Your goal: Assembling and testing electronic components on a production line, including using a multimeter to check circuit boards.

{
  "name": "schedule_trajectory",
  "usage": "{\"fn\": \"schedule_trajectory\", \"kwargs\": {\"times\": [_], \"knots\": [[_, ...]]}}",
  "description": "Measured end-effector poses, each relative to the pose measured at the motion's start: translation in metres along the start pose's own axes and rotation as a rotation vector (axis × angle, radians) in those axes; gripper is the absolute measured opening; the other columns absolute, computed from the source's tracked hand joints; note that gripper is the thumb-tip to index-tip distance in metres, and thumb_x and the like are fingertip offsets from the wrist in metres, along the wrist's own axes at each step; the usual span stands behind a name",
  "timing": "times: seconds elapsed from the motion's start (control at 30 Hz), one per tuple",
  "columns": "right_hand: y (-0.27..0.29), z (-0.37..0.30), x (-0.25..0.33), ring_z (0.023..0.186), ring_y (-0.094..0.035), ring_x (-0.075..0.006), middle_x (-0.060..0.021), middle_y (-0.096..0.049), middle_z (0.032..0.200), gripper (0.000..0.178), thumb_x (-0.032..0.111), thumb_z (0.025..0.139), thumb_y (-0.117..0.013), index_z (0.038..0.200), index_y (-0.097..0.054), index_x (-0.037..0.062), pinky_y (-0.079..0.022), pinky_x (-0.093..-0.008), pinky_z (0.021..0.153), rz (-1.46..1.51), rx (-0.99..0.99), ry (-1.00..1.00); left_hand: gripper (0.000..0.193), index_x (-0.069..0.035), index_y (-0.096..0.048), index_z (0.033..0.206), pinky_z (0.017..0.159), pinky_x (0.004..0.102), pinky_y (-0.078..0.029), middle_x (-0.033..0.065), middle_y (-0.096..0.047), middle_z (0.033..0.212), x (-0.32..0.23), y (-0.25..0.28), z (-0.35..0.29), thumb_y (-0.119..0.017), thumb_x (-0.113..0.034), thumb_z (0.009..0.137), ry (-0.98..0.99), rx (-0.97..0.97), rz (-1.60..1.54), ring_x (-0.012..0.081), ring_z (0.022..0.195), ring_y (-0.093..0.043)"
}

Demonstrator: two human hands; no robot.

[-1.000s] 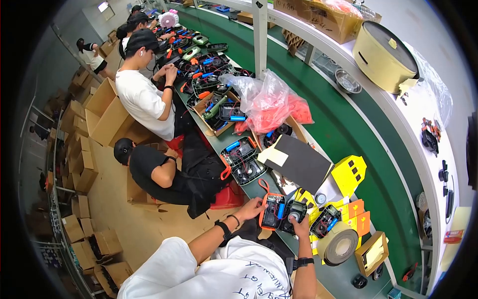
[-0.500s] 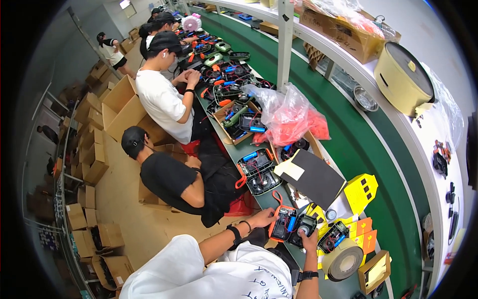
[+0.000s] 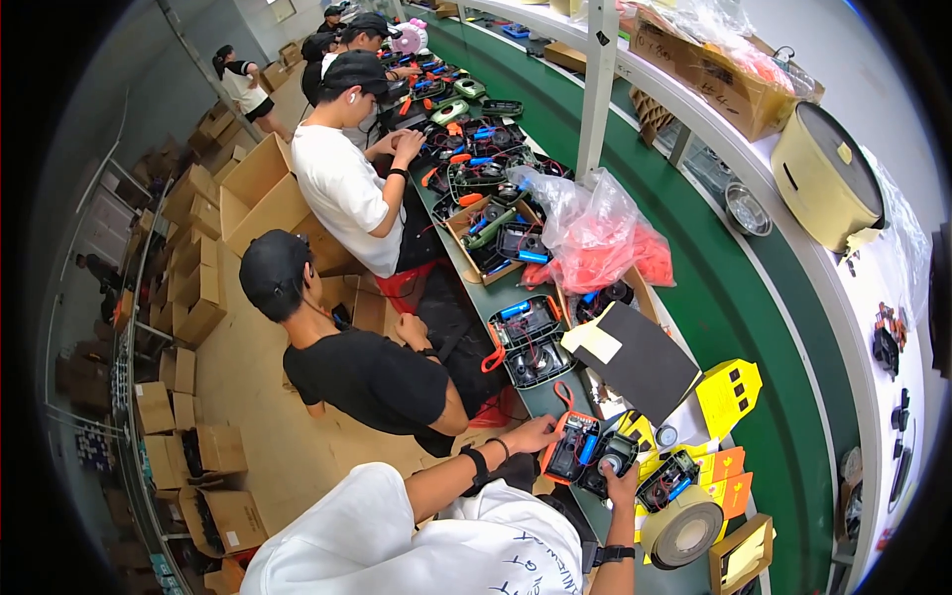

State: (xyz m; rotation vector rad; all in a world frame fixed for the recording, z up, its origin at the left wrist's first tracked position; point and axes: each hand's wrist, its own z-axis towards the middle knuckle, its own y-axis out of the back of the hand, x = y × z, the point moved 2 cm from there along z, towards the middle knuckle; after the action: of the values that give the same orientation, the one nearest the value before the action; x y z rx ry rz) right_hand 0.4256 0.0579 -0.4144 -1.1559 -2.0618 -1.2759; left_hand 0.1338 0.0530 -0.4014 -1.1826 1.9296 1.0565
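Note:
An opened portable speaker housing lies spread in front of me, its orange-rimmed half [image 3: 570, 448] on the left with a blue battery cell and an orange wrist strap. Its other half [image 3: 602, 472] is black, with a round speaker driver. My left hand [image 3: 534, 434] is closed on the orange rim at the upper left. My right hand [image 3: 623, 484] grips the black half from the right, thumb beside the driver. Wires seem to join the halves. Close to my right hand lies another opened housing [image 3: 668, 481], beside a wide tape roll [image 3: 682, 528].
Farther up the green bench is an opened housing [image 3: 526, 339] with an orange strap. Around it stand a dark sheet [image 3: 635, 359], yellow cartons [image 3: 729, 397] and a bag of red parts [image 3: 595, 223]. A co-worker in black [image 3: 372, 377] sits to the left; a shelf post [image 3: 597, 89] rises beyond.
The whole view has shifted slightly, so the bench appears farther right. The co-worker in black has sat up more. Both my hands stay on the same housing.

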Motion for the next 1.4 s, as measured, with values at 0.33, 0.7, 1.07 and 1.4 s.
{"fn": "schedule_trajectory", "kwargs": {"times": [0.33,0.7,1.07,1.4], "knots": [[0.0,-0.002,0.004,0.14,-0.041,-0.0367,-0.0342,-0.04,0.148,0.108,0.041,0.079,-0.083,0.148,-0.023,-0.0175,-0.029,-0.0369,0.117,-0.045,-0.003,-0.018,0.055,0.003,-0.058,0.116,0.081,0.0402,-0.052,0.0223,-0.066,0.102,-0.001,0.002,-0.002,-0.064,-0.047,0.094,0.024,0.002,-0.013,0.0316,0.092,-0.066],[-0.004,-0.001,0.005,0.139,-0.041,-0.0357,-0.033,-0.041,0.148,0.105,0.038,0.08,-0.083,0.147,-0.025,-0.0184,-0.029,-0.0375,0.117,0.006,0.008,0.0,0.053,0.003,-0.058,0.114,0.079,0.0389,-0.052,0.0207,-0.066,0.101,0.002,0.003,-0.004,-0.066,-0.045,0.094,0.049,-0.006,-0.047,0.0283,0.09,-0.066],[-0.002,0.0,-0.001,0.138,-0.043,-0.0348,-0.0321,-0.042,0.146,0.104,0.035,0.079,-0.084,0.147,-0.025,-0.0176,-0.03,-0.0366,0.116,0.027,-0.008,0.02,0.051,0.002,-0.059,0.115,0.078,0.0382,-0.051,0.0189,-0.067,0.097,-0.007,0.004,-0.005,-0.066,-0.044,0.094,0.027,-0.009,-0.046,0.0275,0.089,-0.066],[-0.002,-0.005,0.009,0.127,-0.052,-0.0313,-0.0275,-0.052,0.138,0.094,0.032,0.08,-0.084,0.144,-0.033,-0.0153,-0.037,-0.0363,0.11,0.118,-0.004,0.072,0.05,0.002,-0.06,0.113,0.078,0.0389,-0.052,0.019,-0.068,0.098,-0.001,0.002,-0.004,-0.066,-0.044,0.093,0.041,-0.007,-0.05,0.0281,0.089,-0.067]]}}
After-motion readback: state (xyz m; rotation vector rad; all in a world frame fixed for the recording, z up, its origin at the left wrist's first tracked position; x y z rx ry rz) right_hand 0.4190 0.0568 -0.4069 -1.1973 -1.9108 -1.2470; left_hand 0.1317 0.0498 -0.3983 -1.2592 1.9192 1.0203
